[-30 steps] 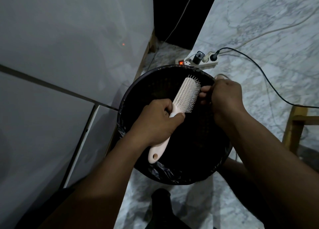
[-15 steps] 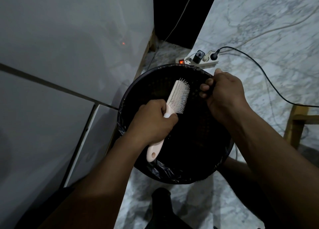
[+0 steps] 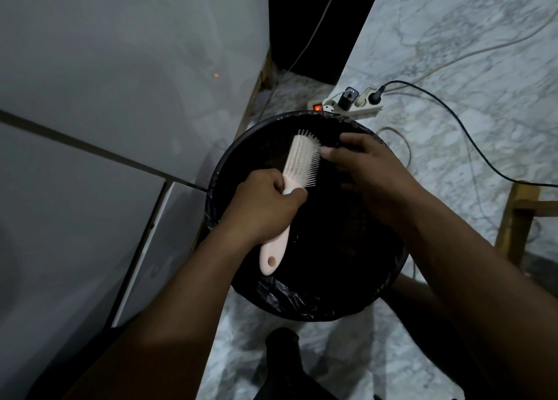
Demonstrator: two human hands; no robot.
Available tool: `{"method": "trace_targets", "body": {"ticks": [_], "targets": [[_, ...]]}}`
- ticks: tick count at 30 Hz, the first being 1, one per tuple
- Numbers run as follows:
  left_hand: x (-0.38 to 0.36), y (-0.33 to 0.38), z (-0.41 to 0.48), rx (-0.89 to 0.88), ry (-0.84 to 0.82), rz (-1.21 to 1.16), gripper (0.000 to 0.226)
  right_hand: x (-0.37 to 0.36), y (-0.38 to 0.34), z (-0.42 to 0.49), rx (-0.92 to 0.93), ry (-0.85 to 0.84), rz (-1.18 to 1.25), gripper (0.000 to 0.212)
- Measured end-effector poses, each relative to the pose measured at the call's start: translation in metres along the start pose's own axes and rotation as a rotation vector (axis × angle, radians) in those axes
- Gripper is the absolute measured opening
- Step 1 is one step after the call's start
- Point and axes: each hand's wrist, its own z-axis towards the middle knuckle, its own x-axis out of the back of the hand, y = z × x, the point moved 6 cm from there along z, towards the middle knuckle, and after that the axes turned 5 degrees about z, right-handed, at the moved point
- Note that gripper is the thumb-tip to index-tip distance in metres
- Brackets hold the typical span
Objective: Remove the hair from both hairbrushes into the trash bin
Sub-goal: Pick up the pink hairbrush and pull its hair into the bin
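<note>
Left hand (image 3: 265, 209): clenched around hairbrush (image 3: 297, 170) handle, above trash bin (image 3: 389, 282).
Right hand (image 3: 371, 170): fingers spread, fingertips (image 3: 327, 151) touching bristles, above trash bin.

One hairbrush (image 3: 302, 158), one trash bin (image 3: 389, 282), two hands, one power strip (image 3: 351, 107).
</note>
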Motion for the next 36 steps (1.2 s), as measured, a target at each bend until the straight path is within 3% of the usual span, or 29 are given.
{"method": "trace_targets", "body": {"ticks": [3,10,15,19,21,27,33,36], "targets": [[-0.014,0.006,-0.003,0.018,-0.227,-0.238,0.029,-0.002,-0.003,0.001,0.079,-0.017,0.047,0.066],[-0.016,0.015,-0.007,-0.034,-0.376,-0.346,0.020,0.020,-0.018,-0.002,0.299,0.215,0.086,0.015],[-0.017,0.014,-0.006,-0.046,-0.374,-0.350,0.019,0.021,-0.012,-0.003,0.155,0.213,0.341,0.028],[-0.017,0.012,-0.004,-0.044,-0.346,-0.318,0.024,0.015,0.000,0.003,-0.084,0.162,0.657,0.011],[-0.018,0.009,-0.003,-0.035,-0.325,-0.310,0.027,0.016,0.005,0.007,-0.155,0.150,0.621,0.011],[-0.012,-0.001,0.003,0.004,-0.166,-0.202,0.035,0.020,0.005,0.008,-0.139,0.179,0.431,0.019],[-0.004,-0.005,0.005,0.004,-0.034,-0.121,0.028,0.022,0.001,0.002,-0.100,0.276,0.372,0.040],[-0.004,-0.002,0.006,-0.017,-0.040,-0.152,0.029,0.009,0.002,0.002,-0.062,0.104,0.133,0.042]]}}
